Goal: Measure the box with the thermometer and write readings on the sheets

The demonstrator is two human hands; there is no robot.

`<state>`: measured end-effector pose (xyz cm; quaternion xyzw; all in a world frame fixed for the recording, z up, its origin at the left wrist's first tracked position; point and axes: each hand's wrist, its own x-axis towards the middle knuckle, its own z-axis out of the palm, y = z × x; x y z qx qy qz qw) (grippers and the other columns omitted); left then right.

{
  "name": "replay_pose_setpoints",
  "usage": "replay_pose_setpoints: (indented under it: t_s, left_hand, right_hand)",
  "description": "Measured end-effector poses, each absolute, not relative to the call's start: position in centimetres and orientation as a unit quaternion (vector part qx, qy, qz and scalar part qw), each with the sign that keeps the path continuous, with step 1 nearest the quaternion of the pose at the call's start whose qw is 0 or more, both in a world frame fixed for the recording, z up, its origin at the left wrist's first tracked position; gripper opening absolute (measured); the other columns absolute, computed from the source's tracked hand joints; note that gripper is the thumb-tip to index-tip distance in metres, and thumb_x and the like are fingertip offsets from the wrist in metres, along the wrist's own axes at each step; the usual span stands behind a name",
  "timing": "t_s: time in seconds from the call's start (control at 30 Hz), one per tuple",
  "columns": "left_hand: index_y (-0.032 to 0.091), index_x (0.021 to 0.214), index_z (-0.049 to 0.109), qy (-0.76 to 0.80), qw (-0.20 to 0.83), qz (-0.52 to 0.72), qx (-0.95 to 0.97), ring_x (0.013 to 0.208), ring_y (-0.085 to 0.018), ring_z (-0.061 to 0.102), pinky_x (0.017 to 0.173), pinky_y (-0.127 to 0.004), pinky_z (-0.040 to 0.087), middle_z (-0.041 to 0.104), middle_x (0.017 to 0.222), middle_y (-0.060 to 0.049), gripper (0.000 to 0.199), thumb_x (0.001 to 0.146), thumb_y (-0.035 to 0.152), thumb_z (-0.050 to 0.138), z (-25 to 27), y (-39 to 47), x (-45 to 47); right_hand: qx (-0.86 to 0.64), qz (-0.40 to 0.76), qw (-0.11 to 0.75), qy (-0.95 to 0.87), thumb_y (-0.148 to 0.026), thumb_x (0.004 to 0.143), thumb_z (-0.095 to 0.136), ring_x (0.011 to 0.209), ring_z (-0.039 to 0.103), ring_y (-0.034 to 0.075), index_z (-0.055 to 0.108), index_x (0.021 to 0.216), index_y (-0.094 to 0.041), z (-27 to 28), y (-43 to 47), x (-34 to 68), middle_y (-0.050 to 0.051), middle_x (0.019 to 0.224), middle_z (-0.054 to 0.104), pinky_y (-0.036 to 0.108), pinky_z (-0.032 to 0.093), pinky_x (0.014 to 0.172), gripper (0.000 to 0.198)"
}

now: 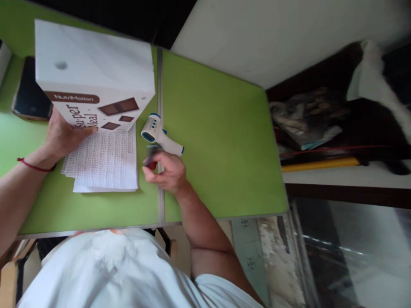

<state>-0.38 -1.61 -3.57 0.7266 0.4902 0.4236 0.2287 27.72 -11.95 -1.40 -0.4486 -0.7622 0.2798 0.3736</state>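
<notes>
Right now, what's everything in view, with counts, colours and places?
Box: one, mostly white, left hand
Printed sheets: several, white, near box
Thermometer: one, mostly white, beside sheets
Small blurred object: one, dark, right hand
Flat object: one, black, left of box
Table: one, green, beneath these
Bundle: one, grey, right shelf
Bar: one, yellow, below bundle
Wall: one, pale, behind table
Cord: one, red, left wrist
Shirt: one, white, worn
Left hand: one, bare, at box
Right hand: one, bare, beside thermometer

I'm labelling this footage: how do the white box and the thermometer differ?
The box is far larger than the thermometer. The box is block-shaped with brown print; the thermometer is gun-shaped with blue trim. The left hand holds the box; the thermometer lies on the green table. Both are mainly white.
</notes>
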Motion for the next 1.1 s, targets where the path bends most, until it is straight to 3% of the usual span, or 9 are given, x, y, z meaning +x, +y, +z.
replay_pose_setpoints:
  t_s: [0.07,0.13,0.23,0.37,0.53,0.83,1.1]
  left_hand:
    - [0.013,0.112,0.058,0.517,0.201,0.385,0.738,0.124,-0.036,0.045,0.109,-0.056,0.036,0.057,0.123,-0.011,0.071,0.059,0.05,0.085,-3.4,-1.8,-0.4]
    - [0.012,0.11,0.059,0.547,0.186,0.359,0.733,0.124,-0.038,0.045,0.108,-0.056,0.037,0.056,0.125,-0.012,0.071,0.056,0.049,0.087,-3.3,-1.9,-0.3]
    - [0.013,0.112,0.057,0.561,0.196,0.342,0.728,0.125,-0.04,0.043,0.109,-0.059,0.036,0.053,0.129,-0.013,0.081,0.048,0.049,0.09,-3.4,-1.9,-0.4]
    - [0.016,0.118,0.054,0.543,0.2,0.352,0.736,0.127,-0.042,0.041,0.11,-0.059,0.034,0.051,0.133,-0.011,0.092,0.041,0.05,0.092,-3.7,-1.8,-0.6]
    - [0.017,0.128,0.047,0.537,0.209,0.341,0.742,0.13,-0.042,0.038,0.113,-0.058,0.031,0.048,0.138,-0.011,0.1,0.043,0.043,0.093,-3.4,-1.8,-0.6]
    - [0.016,0.129,0.045,0.557,0.207,0.307,0.743,0.132,-0.044,0.035,0.113,-0.06,0.028,0.047,0.138,-0.012,0.104,0.04,0.036,0.094,-3.4,-1.7,-0.5]
    - [0.012,0.132,0.043,0.571,0.205,0.295,0.739,0.133,-0.042,0.035,0.115,-0.057,0.027,0.046,0.139,-0.013,0.107,0.04,0.034,0.093,-3.0,-1.9,-0.3]
  right_hand:
    - [-0.486,0.329,0.466,-0.662,-0.029,0.079,0.059,0.062,0.057,0.013,0.059,0.081,-0.024,-2.0,-11.8,27.4,-0.002,0.072,0.064,0.029,0.047,0.058,0.006]
    - [-0.513,0.385,0.499,-0.583,-0.032,0.078,0.06,0.061,0.057,0.012,0.058,0.082,-0.024,-2.8,-11.6,26.6,-0.003,0.071,0.062,0.029,0.048,0.057,0.009]
    - [-0.544,0.417,0.5,-0.53,-0.033,0.074,0.06,0.059,0.055,0.011,0.056,0.078,-0.023,-3.6,-11.4,25.2,-0.004,0.067,0.059,0.028,0.047,0.057,0.012]
    - [-0.576,0.378,0.504,-0.522,-0.032,0.069,0.063,0.054,0.047,0.01,0.05,0.069,-0.023,-3.9,-11.6,24.6,-0.006,0.059,0.052,0.026,0.042,0.053,0.016]
    - [-0.579,0.385,0.492,-0.524,-0.031,0.075,0.058,0.052,0.046,0.01,0.051,0.072,-0.023,-3.6,-11.9,24.7,-0.006,0.059,0.051,0.026,0.04,0.052,0.011]
    - [-0.587,0.325,0.437,-0.6,-0.03,0.076,0.059,0.056,0.046,0.011,0.052,0.069,-0.024,-4.1,-11.8,25.0,-0.005,0.06,0.052,0.028,0.041,0.057,0.012]
    - [-0.565,0.29,0.444,-0.632,-0.026,0.079,0.057,0.053,0.046,0.01,0.051,0.07,-0.023,-4.4,-11.8,24.9,-0.006,0.059,0.053,0.025,0.04,0.053,0.011]
